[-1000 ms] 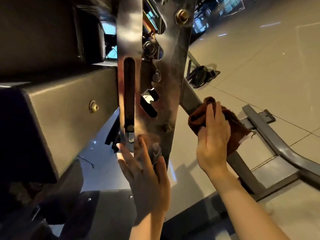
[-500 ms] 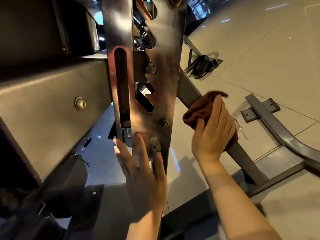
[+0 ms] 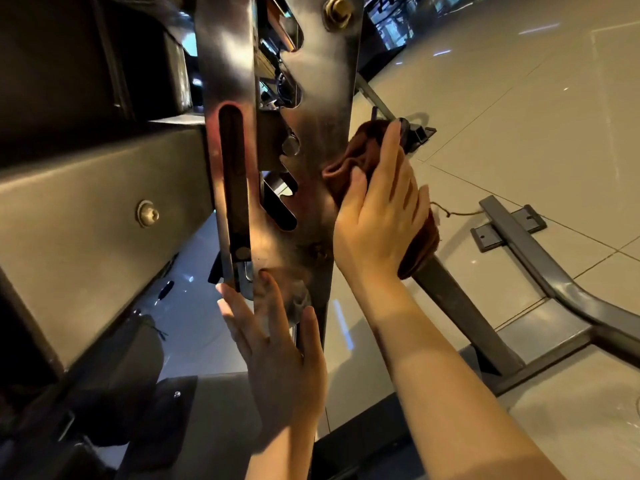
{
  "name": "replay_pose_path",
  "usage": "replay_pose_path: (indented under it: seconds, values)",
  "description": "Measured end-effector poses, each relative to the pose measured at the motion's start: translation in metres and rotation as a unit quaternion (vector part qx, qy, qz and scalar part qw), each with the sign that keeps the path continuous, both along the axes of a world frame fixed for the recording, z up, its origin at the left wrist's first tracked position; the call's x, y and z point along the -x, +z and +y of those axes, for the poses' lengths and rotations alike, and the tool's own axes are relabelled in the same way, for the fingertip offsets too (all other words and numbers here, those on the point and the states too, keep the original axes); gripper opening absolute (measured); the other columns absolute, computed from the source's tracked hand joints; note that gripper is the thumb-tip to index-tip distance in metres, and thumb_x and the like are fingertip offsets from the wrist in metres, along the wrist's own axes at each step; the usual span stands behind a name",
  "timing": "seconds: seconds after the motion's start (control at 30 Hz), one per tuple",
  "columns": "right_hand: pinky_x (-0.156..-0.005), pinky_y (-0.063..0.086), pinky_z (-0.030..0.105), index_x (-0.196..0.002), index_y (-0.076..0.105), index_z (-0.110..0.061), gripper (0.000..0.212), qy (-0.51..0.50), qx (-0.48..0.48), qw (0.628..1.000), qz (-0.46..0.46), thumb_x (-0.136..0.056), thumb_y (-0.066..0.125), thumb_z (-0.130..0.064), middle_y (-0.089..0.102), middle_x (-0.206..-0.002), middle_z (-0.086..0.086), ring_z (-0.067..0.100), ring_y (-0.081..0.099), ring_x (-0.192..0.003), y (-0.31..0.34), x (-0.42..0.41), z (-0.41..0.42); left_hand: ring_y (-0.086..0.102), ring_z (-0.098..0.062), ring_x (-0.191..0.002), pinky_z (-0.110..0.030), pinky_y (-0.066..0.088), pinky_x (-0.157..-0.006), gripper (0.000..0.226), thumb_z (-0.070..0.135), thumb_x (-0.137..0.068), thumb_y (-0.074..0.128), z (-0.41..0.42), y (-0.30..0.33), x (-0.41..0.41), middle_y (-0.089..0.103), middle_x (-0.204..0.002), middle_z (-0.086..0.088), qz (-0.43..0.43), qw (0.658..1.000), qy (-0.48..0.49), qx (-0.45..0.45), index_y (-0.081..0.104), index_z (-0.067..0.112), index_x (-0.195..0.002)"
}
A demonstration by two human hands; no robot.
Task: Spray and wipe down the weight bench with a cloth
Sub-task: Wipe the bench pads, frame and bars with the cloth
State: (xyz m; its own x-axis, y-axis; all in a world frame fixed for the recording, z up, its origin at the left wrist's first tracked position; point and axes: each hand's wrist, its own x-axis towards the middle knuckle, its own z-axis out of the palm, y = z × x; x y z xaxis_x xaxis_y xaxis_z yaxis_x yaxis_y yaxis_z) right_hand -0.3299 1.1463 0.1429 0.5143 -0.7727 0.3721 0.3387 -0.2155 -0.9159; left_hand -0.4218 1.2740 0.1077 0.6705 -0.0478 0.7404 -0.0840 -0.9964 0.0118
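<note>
Head view: right hand (image 3: 379, 216) with cloth (image 3: 360, 154) against bench plate (image 3: 322, 109).

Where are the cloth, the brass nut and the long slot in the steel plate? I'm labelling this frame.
cloth (image 3: 356, 150): head view, on the bunched brown folds above the thumb.
brass nut (image 3: 337, 10): head view, on the nut's face, top of the plate.
long slot (image 3: 232, 168): head view, on the slot's dark middle.
</note>
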Motion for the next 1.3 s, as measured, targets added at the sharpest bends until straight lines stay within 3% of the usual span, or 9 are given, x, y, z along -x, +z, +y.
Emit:
replay_pose_path:
  seconds: [0.17,0.43,0.53,0.67,0.77,0.83,0.97,1.1,1.3]
  values:
    - [-0.118,0.019,0.054,-0.149,0.027,-0.003,0.073,-0.052,-0.026,0.998,-0.002,-0.1,0.023,-0.056,0.037,-0.151,0.016,0.031,0.034,-0.141,-0.023,-0.009,-0.007,-0.013,-0.012,-0.147,-0.046,-0.001,-0.112,0.063,0.06,-0.098,0.02,0.004,0.0,-0.001,-0.008,-0.161,-0.002,-0.003,1.0,0.005,-0.008,0.015,0.03,-0.153]
    - [-0.117,0.015,0.055,-0.152,0.025,-0.019,0.065,0.052,-0.099,0.984,0.141,-0.093,0.017,-0.044,0.038,-0.15,0.011,0.031,0.033,-0.139,-0.145,0.015,0.001,0.001,-0.033,-0.148,-0.027,-0.009,-0.116,0.062,0.05,-0.097,0.033,0.001,0.002,-0.005,-0.004,-0.162,-0.014,-0.008,1.0,-0.004,-0.002,0.018,0.025,-0.152]
    - [-0.117,0.017,0.048,-0.151,0.028,-0.015,0.062,0.06,-0.09,0.989,0.104,-0.096,0.022,-0.043,0.044,-0.145,0.011,0.029,0.038,-0.134,-0.115,0.017,0.007,0.0,-0.035,-0.147,-0.034,-0.007,-0.113,0.062,0.052,-0.097,0.032,-0.006,0.001,-0.006,-0.001,-0.161,-0.017,-0.014,1.0,0.006,0.005,0.021,0.023,-0.151]
    - [-0.11,0.033,0.05,-0.149,0.028,-0.009,0.055,0.053,0.011,0.996,-0.07,-0.098,0.037,-0.029,0.05,-0.14,0.012,0.028,0.047,-0.128,-0.028,0.008,-0.001,-0.008,-0.031,-0.146,-0.044,-0.01,-0.109,0.063,0.058,-0.096,0.026,-0.012,0.004,-0.004,-0.008,-0.162,-0.011,0.0,0.999,-0.004,0.039,0.016,0.03,-0.153]
    - [-0.112,0.034,0.052,-0.15,0.017,-0.015,0.06,0.116,-0.028,0.977,-0.174,-0.095,0.042,-0.018,0.038,-0.152,0.01,0.021,0.036,-0.14,0.001,0.007,-0.013,-0.005,-0.033,-0.148,-0.027,-0.013,-0.114,0.063,0.057,-0.098,0.024,-0.014,0.007,-0.004,-0.003,-0.162,-0.016,0.001,0.999,-0.005,0.032,0.019,0.026,-0.152]
    - [-0.114,0.03,0.053,-0.15,0.02,-0.02,0.063,0.144,-0.087,0.975,-0.147,-0.094,0.049,-0.026,0.037,-0.152,0.007,0.016,0.033,-0.141,-0.014,0.01,-0.016,-0.001,-0.034,-0.148,-0.019,-0.01,-0.113,0.062,0.05,-0.097,0.033,-0.015,0.007,-0.003,0.002,-0.161,-0.018,-0.016,0.999,-0.005,0.033,0.024,0.021,-0.151]
    - [-0.11,0.031,0.058,-0.138,0.047,-0.008,0.056,0.125,-0.038,0.991,-0.016,-0.093,0.041,-0.042,0.051,-0.137,0.012,0.027,0.042,-0.13,-0.076,0.015,-0.011,-0.005,-0.027,-0.147,-0.031,-0.006,-0.108,0.062,0.049,-0.095,0.034,-0.015,0.006,-0.002,-0.001,-0.162,-0.011,-0.012,0.999,0.001,0.044,0.023,0.027,-0.152]
    - [-0.112,0.03,0.053,-0.147,0.036,-0.012,0.064,0.158,-0.024,0.987,0.036,-0.092,0.035,-0.045,0.048,-0.142,0.012,0.031,0.043,-0.131,-0.11,0.023,-0.009,-0.003,-0.03,-0.147,-0.025,-0.003,-0.107,0.062,0.05,-0.095,0.033,-0.014,0.007,-0.003,-0.002,-0.162,-0.013,-0.006,0.999,0.007,0.036,0.021,0.028,-0.152]
    - [-0.11,0.037,0.052,-0.147,0.035,-0.011,0.053,0.154,0.068,0.979,-0.115,-0.095,0.041,-0.021,0.047,-0.145,0.01,0.026,0.042,-0.135,-0.017,0.009,-0.021,-0.016,-0.02,-0.146,-0.045,-0.007,-0.11,0.063,0.058,-0.095,0.027,-0.016,0.005,-0.004,-0.013,-0.162,-0.001,-0.003,0.999,0.005,0.053,0.012,0.037,-0.153]
